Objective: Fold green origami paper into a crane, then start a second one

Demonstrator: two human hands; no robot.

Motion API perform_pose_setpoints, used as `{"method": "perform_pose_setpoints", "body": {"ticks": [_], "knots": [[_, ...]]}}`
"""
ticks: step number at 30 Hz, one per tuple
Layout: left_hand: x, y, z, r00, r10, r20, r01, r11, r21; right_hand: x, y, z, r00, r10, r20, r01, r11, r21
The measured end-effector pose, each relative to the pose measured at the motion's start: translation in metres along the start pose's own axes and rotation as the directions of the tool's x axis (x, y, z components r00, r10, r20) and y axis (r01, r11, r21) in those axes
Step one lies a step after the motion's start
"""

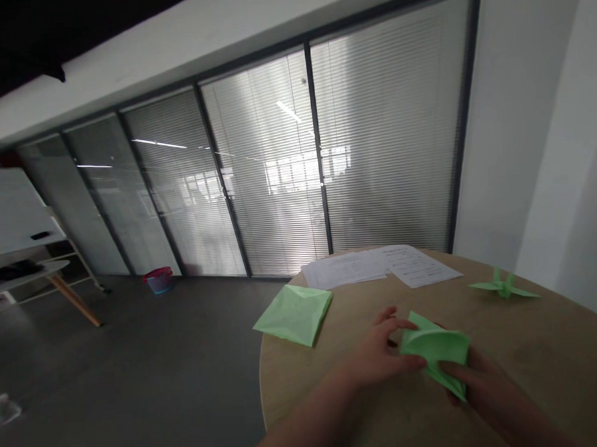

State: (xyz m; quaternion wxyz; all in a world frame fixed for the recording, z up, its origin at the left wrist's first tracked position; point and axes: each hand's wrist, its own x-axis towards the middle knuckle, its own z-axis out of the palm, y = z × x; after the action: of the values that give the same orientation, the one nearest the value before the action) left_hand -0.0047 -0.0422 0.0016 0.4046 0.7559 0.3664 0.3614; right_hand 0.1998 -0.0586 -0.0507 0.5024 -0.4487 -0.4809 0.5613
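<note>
A partly folded sheet of green origami paper point(438, 346) is held up over the round wooden table point(373, 406). My left hand point(380, 349) pinches its left edge between thumb and fingers. On the right side my right hand point(469, 374) grips the same paper, its thumb on the front face and the other fingers mostly hidden behind. One flap of the paper bulges open toward me. Beyond my right hand stands a finished green paper crane point(504, 286). To the left, a green paper packet point(296, 314) lies near the table's edge.
White printed sheets point(351, 267) lie at the table's far edge. Behind are glass partitions with blinds point(276, 184). On the grey floor sit a pink and blue basket point(159, 280) and, far left, a clear bottle point(2, 407). A whiteboard point(12, 205) stands behind another table point(55, 266).
</note>
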Motion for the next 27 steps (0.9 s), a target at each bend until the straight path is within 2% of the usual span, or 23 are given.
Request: {"method": "perform_pose_setpoints", "body": {"ticks": [3,5,9,12,16,17,22,27], "knots": [[0.000,-0.007,-0.002,0.996,0.004,0.090,0.004,0.996,-0.085,-0.005,-0.008,-0.002,0.999,0.032,0.010,-0.032,0.998,0.057],[0.001,-0.012,-0.002,0.994,-0.006,0.112,0.022,0.990,-0.142,-0.007,-0.009,-0.001,0.999,0.036,0.016,-0.036,0.999,0.029],[0.001,-0.015,0.000,0.985,-0.072,0.157,0.109,0.965,-0.240,-0.008,-0.004,-0.001,0.999,0.035,0.031,-0.029,0.987,-0.156],[0.000,-0.011,0.001,0.980,-0.058,0.190,0.113,0.949,-0.294,-0.003,0.003,-0.004,0.997,-0.032,0.072,0.051,0.958,-0.282],[0.000,-0.009,0.003,0.989,-0.119,0.088,0.135,0.972,-0.194,0.006,0.009,-0.012,0.954,-0.274,0.120,0.299,0.874,-0.384],[0.000,-0.009,0.004,0.990,-0.128,0.059,0.136,0.976,-0.172,0.008,0.010,-0.013,0.946,-0.294,0.133,0.323,0.860,-0.396],[0.001,-0.013,0.011,0.992,-0.125,0.003,0.122,0.967,-0.225,0.010,0.016,-0.014,0.935,-0.289,0.207,0.350,0.849,-0.396],[0.001,-0.011,0.017,0.984,-0.150,-0.101,0.136,0.982,-0.132,0.008,0.020,-0.008,0.918,-0.327,0.225,0.395,0.803,-0.447]]}}
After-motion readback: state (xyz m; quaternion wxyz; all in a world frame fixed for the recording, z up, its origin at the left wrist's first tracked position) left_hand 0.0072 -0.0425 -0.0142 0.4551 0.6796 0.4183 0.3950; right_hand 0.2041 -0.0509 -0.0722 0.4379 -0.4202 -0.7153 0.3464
